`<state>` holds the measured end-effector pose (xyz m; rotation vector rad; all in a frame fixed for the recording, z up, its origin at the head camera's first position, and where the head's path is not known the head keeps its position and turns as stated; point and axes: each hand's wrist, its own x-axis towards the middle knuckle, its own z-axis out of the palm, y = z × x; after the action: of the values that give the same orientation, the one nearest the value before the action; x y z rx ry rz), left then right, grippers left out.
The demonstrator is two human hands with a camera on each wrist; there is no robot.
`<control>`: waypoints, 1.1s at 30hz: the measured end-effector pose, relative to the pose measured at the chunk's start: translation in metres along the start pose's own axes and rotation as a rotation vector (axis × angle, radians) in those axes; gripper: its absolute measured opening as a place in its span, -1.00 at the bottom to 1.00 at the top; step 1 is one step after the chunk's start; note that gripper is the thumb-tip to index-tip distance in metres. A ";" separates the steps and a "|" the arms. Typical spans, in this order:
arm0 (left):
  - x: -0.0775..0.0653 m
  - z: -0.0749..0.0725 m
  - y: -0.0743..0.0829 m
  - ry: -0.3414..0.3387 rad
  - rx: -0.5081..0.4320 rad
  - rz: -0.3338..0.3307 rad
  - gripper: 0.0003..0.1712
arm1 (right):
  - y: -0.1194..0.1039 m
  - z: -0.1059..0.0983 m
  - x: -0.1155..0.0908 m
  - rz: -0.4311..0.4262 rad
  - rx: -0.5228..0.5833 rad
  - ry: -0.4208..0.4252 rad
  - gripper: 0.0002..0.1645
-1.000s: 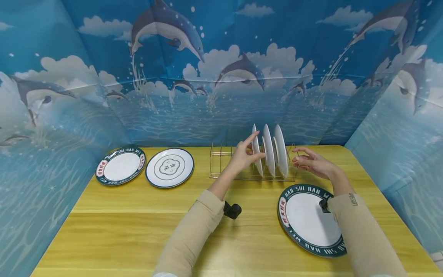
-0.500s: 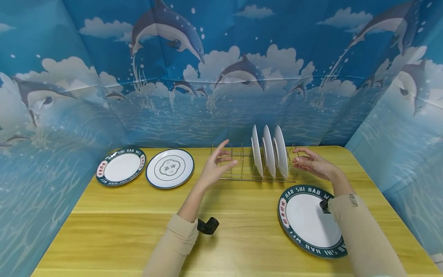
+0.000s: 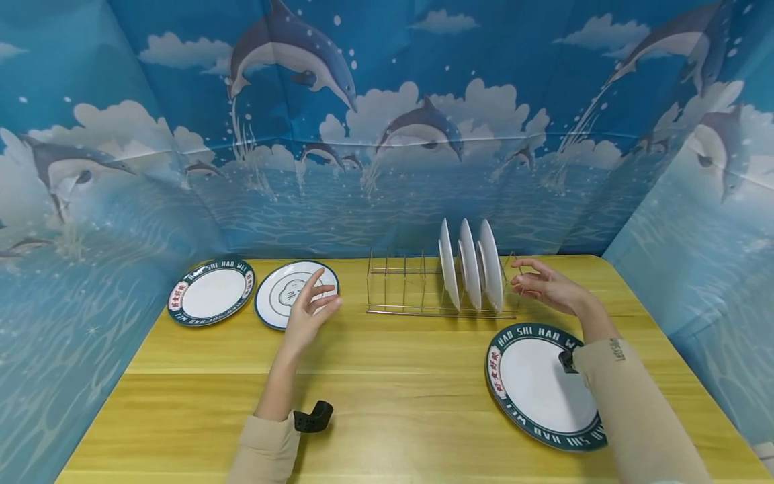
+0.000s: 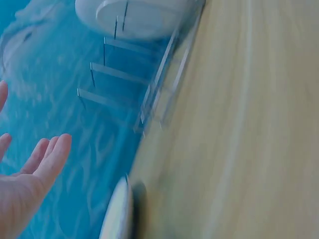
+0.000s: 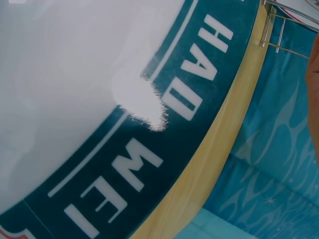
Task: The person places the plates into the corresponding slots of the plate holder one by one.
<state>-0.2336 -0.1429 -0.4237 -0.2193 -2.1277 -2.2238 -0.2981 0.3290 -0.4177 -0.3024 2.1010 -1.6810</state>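
Observation:
My left hand [image 3: 306, 317] is over the right edge of a white plate with a thin blue rim [image 3: 275, 299], fingers spread and holding nothing. In the left wrist view its fingers [image 4: 56, 159] are extended, with that plate [image 4: 115, 214] below. My right hand [image 3: 553, 289] hovers at the right end of a wire dish rack [image 3: 387, 312], fingers loosely bent beside the end wire. Three white plates [image 3: 449, 265] stand on edge in the rack's right half. Beneath my right forearm lies a large green-rimmed plate [image 3: 532, 383], which fills much of the right wrist view.
Another green-rimmed plate [image 3: 211, 292] lies flat at the far left of the wooden table [image 3: 411, 403]. A dolphin-print cloth [image 3: 387, 188] encloses the back and sides. Thin upright wires [image 3: 405, 282] divide the rack's left half.
My left hand has let go of the leftmost racked plate and moved left, past the rack, to over the blue-rimmed plate. My right hand has stayed at the rack's end.

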 end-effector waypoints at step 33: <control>-0.027 -0.095 -0.045 0.365 0.230 -0.267 0.04 | 0.006 -0.004 0.003 -0.018 0.008 -0.010 -0.54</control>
<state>-0.2193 -0.2374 -0.4759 0.4695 -2.2744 -1.9180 -0.3021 0.3321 -0.4231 -0.3273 2.0893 -1.6943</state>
